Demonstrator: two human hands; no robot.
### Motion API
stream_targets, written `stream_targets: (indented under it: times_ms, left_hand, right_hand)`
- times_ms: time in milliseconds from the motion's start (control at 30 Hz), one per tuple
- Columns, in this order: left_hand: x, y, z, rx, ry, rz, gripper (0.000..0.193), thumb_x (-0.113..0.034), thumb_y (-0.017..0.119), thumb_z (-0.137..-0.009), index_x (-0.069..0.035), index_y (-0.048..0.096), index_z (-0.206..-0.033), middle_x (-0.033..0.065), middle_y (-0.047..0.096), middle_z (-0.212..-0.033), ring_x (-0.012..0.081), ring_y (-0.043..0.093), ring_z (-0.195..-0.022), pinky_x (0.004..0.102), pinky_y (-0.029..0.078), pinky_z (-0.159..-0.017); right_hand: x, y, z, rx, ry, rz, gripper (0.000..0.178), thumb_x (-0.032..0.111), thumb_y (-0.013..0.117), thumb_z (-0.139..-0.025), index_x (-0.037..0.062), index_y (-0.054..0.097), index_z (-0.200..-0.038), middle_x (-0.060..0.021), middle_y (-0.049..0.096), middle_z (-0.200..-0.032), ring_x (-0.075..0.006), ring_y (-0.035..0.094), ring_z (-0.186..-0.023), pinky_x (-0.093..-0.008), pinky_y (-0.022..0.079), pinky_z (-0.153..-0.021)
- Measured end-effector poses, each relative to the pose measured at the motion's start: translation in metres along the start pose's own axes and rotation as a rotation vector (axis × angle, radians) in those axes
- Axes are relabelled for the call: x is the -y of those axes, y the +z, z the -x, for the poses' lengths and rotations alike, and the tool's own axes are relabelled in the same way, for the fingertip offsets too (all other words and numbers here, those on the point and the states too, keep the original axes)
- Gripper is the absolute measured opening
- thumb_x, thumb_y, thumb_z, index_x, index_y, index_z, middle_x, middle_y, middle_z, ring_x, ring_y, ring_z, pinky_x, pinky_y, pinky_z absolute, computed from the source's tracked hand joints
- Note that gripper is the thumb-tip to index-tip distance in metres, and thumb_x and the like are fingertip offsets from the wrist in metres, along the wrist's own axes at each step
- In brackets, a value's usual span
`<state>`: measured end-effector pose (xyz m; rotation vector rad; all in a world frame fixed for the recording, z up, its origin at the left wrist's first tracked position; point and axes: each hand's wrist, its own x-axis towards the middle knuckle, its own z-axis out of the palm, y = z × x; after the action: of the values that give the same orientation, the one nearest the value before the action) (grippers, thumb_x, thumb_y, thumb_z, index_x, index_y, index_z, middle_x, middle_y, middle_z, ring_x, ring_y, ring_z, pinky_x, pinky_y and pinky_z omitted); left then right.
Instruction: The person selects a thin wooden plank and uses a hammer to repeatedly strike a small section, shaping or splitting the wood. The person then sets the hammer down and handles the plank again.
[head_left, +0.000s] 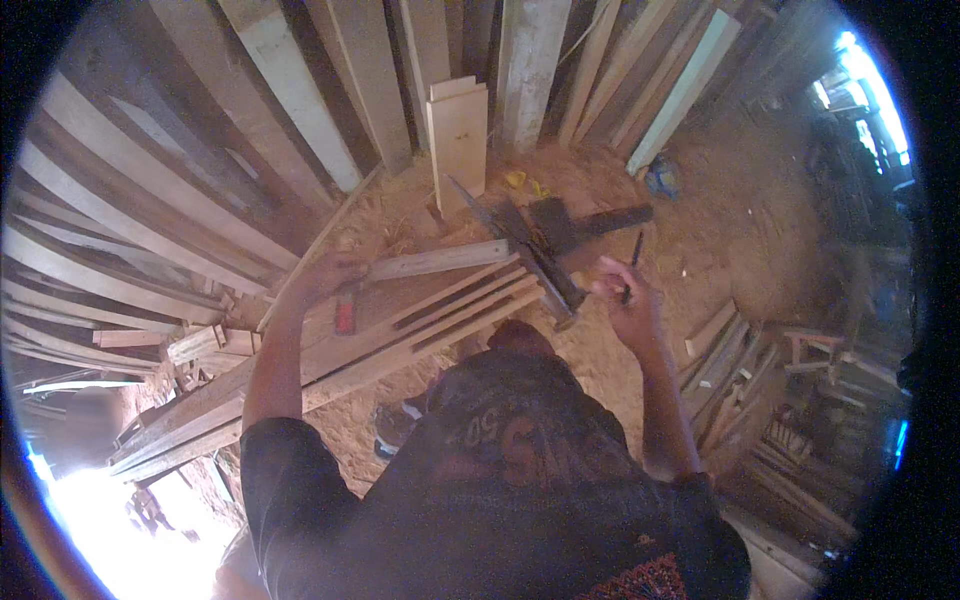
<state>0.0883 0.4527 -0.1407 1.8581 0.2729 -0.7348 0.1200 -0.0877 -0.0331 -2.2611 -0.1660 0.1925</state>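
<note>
While the right hand (pixel 632 312) has its fingers closed around a slim dark stick (pixel 638 248), the left hand (pixel 332 274), its grip too blurred to tell, should steady the short board (pixel 440 260) beside the long boards (pixel 365 362).

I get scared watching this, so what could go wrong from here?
The left hand is close to the short pale board, so it might catch a splinter. The thin dark stick in the right hand could slip or poke. The long planks seem propped up and might slide.
</note>
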Motion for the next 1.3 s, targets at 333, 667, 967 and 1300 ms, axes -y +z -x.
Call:
stream_targets:
  times_ms: [333,667,967,1300]
  left_hand:
    - [0.019,-0.012,0.032,-0.141,0.067,-0.178,0.041,-0.036,0.072,-0.101,-0.001,0.073,-0.124,0.0084,0.074,-0.099,0.0200,0.069,-0.097,0.0375,0.054,-0.088]
    - [0.013,-0.012,0.014,-0.134,-0.086,-0.382,0.040,-0.041,0.073,-0.100,-0.006,0.078,-0.120,0.0121,0.079,-0.117,0.0217,0.074,-0.103,0.0390,0.057,-0.096]
    - [0.000,-0.015,0.010,-0.286,0.006,-0.053,0.034,-0.033,0.066,-0.106,-0.004,0.077,-0.118,-0.0005,0.067,-0.090,0.0117,0.057,-0.087,0.0332,0.050,-0.080]
    - [-0.109,0.068,-0.173,0.157,0.325,-0.429,0.052,-0.044,0.072,-0.099,-0.006,0.070,-0.134,0.0181,0.067,-0.139,0.0311,0.065,-0.124,0.0422,0.051,-0.104]
  right_hand:
    - [-0.022,0.088,0.000,0.111,-0.109,0.598,0.112,0.045,0.088,-0.080,-0.0026,0.028,-0.163,-0.0374,0.043,-0.156,-0.0560,0.049,-0.137,-0.0586,0.044,-0.113]
    - [-0.015,0.084,-0.013,0.203,0.101,0.465,0.105,0.025,0.084,-0.075,0.0003,0.031,-0.161,-0.0345,0.056,-0.142,-0.0511,0.060,-0.123,-0.0567,0.050,-0.106]
    - [-0.010,0.048,0.023,0.029,0.127,0.015,0.078,0.013,0.078,-0.075,0.0037,0.053,-0.148,-0.0230,0.064,-0.132,-0.0355,0.067,-0.116,-0.0458,0.053,-0.102]
    - [0.001,0.006,0.072,-0.211,0.388,-0.157,0.082,0.007,0.080,-0.071,0.0065,0.050,-0.148,-0.0152,0.064,-0.121,-0.0264,0.071,-0.084,-0.0376,0.059,-0.059]
